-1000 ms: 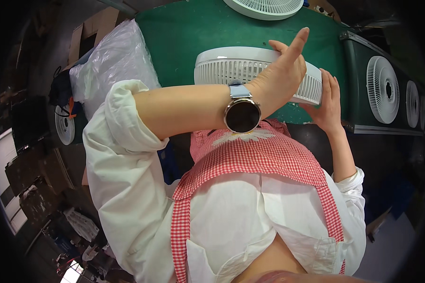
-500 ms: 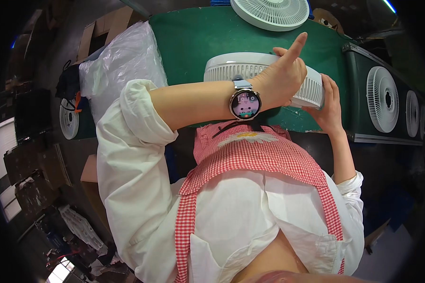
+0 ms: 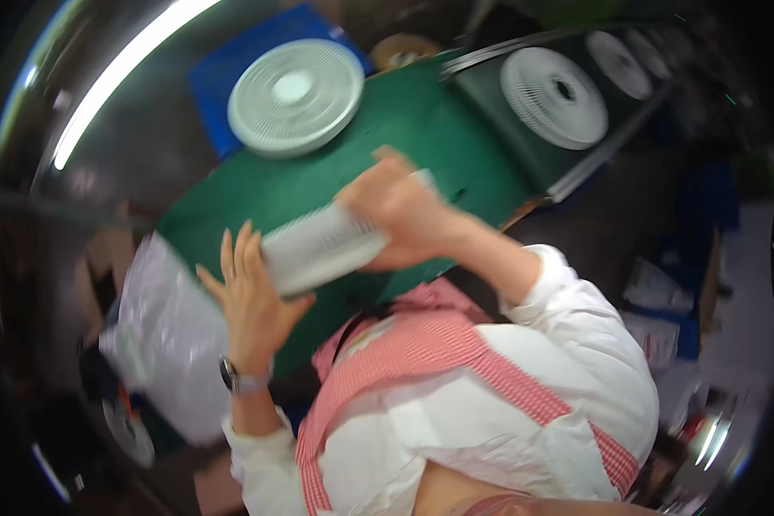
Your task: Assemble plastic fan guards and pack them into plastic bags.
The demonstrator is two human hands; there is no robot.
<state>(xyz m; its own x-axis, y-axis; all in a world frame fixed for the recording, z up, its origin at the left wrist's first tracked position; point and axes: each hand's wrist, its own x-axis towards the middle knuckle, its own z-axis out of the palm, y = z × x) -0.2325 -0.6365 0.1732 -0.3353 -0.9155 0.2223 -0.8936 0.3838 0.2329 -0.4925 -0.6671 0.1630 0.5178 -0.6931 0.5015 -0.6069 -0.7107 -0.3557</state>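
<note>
A white round fan grille [image 3: 318,249] is held up on edge in front of my apron, smeared by motion. My right hand [image 3: 400,206] grips its right end, fingers curled over the rim. At the other end is my left hand [image 3: 253,297], fingers spread and thumb out; whether the palm touches the rim I cannot tell. A watch [image 3: 241,377] is strapped round my left wrist. Beyond the hands, another white fan grille [image 3: 296,99] lies at the far side of the green tabletop [image 3: 430,112].
To the right, a dark conveyor [image 3: 524,163] with metal side rails carries several white grilles [image 3: 554,99]. Crumpled clear plastic wrap [image 3: 168,335] lies at the left. A blue sheet or bin [image 3: 211,86] sits behind the far grille.
My left hand has come off the grille's top and moved to its left end, fingers spreading. My right hand has shifted left and round the grille, which has tilted. The whole view has swung.
</note>
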